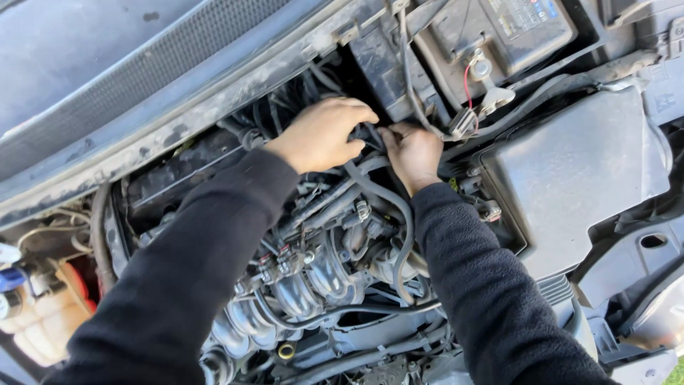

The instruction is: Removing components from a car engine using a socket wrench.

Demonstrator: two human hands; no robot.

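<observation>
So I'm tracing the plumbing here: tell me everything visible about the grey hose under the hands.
The grey hose looks like smooth rubber. It starts just below the right hand, near its wrist, arcs down across the engine and drops behind the ribbed silver intake runners. Its lower end is hidden. The dark right sleeve lies beside it.

Both hands reach deep into an engine bay. The left hand (320,134) and the right hand (412,153) meet at a small dark part (367,134) near the rear wall, fingers curled on it. A grey hose (388,196) runs below. The battery (499,32) sits behind, the airbox (570,171) just beside the right hand.
</observation>
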